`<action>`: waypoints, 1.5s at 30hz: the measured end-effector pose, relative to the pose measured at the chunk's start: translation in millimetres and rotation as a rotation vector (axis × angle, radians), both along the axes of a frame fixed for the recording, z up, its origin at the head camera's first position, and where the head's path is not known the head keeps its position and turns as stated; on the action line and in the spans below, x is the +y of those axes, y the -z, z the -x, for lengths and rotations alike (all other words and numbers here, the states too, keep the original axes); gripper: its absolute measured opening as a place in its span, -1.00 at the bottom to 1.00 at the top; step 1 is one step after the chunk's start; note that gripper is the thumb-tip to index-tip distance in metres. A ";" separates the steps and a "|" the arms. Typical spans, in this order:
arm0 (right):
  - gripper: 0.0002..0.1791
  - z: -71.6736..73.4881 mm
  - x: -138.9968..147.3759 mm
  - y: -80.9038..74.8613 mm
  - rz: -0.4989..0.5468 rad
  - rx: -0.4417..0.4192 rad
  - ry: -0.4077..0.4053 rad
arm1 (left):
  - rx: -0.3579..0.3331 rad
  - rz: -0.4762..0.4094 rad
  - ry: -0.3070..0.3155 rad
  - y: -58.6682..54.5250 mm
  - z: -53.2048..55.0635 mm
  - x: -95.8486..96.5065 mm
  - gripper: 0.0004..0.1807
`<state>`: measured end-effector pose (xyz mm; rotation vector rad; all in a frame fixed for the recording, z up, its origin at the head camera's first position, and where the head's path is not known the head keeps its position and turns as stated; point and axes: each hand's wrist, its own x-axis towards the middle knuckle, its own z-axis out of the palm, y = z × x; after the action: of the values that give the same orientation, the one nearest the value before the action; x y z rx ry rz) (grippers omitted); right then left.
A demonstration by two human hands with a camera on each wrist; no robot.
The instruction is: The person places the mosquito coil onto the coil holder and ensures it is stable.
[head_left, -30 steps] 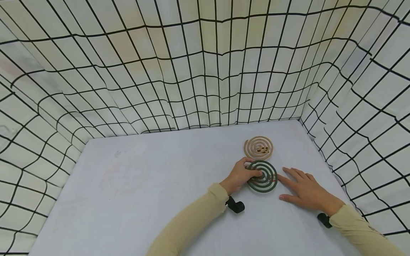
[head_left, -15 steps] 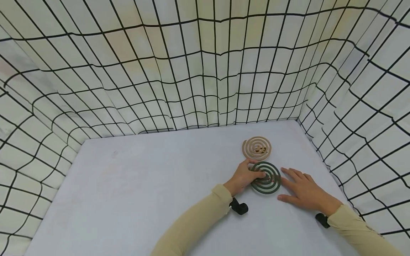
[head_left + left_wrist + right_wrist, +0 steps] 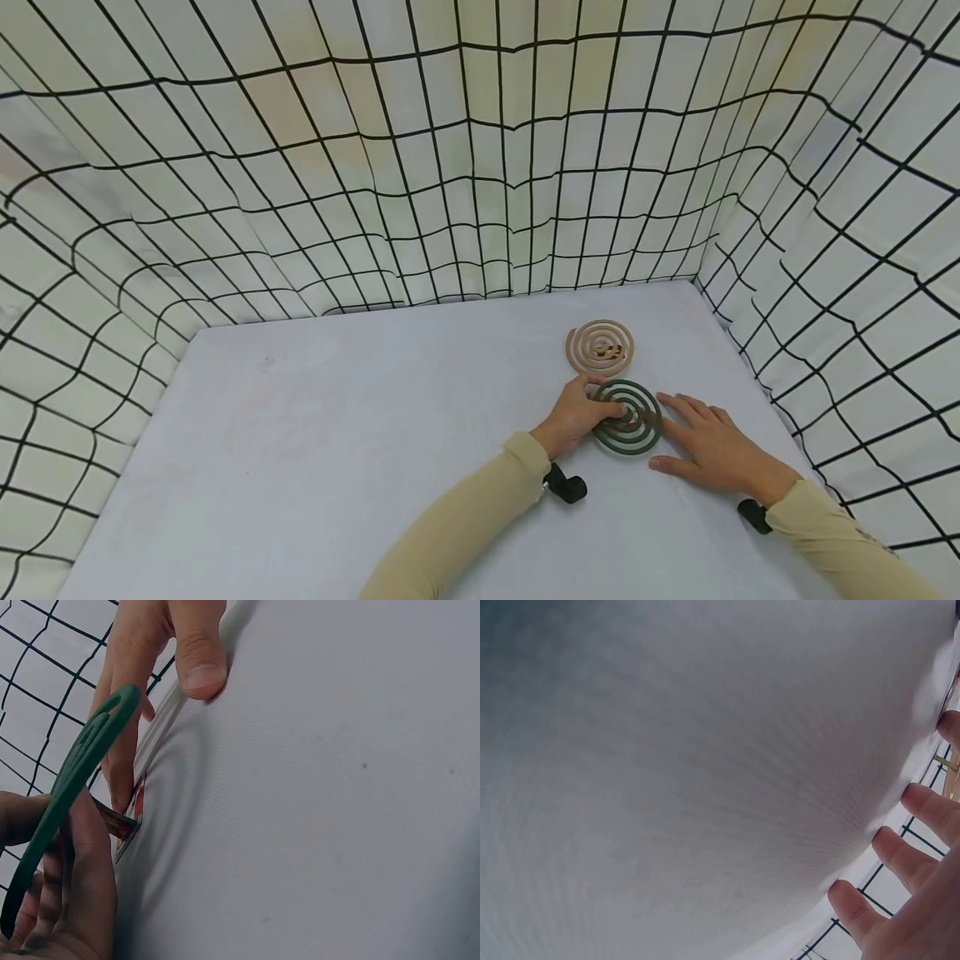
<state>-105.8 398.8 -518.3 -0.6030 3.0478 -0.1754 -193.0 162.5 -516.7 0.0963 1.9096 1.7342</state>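
My left hand (image 3: 572, 421) pinches a green mosquito coil (image 3: 71, 769), thumb on top near its centre and fingers underneath. The coil is tilted above the table in the left wrist view. Below it, a small thin metal coil stand (image 3: 136, 810) with red patches has a raised strip pointing toward the coil. My right hand (image 3: 708, 450) lies palm down with fingers spread, its index fingertip at the stand. In the right wrist view several fingertips (image 3: 847, 896) rest on the cloth. From the head, the green coil largely covers the stand.
A tan mosquito coil (image 3: 600, 324) lies flat just beyond my left hand, with a gold-coloured metal piece (image 3: 611, 352) on it. White cloth covers the table (image 3: 337, 433). Black netting (image 3: 512, 185) over white sheeting rises along the back and both sides.
My left hand has shifted the green coil slightly to the right, closer to the right hand. The right hand stays nearly in place, and the view has drifted a little.
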 end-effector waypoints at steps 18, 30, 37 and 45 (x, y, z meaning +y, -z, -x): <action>-0.18 0.1 -0.6 0.0 -0.005 -0.003 0.002 | 0.022 0.020 -0.027 0.7 -3.0 6.1 -0.47; -0.16 0.9 0.2 0.9 -0.015 -0.009 0.005 | 0.017 0.013 -0.024 1.3 -3.9 5.1 -0.48; -0.17 0.8 0.2 1.0 -0.005 -0.010 0.007 | 0.007 0.000 -0.030 3.4 -3.2 6.2 -0.48; -0.16 0.5 0.2 0.0 -0.012 -0.006 0.006 | 0.013 -0.020 -0.033 2.8 -4.4 6.3 -0.49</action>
<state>-106.3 399.0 -518.3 -0.5917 3.0427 -0.1580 -188.6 168.9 -519.5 0.0846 1.9140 1.7786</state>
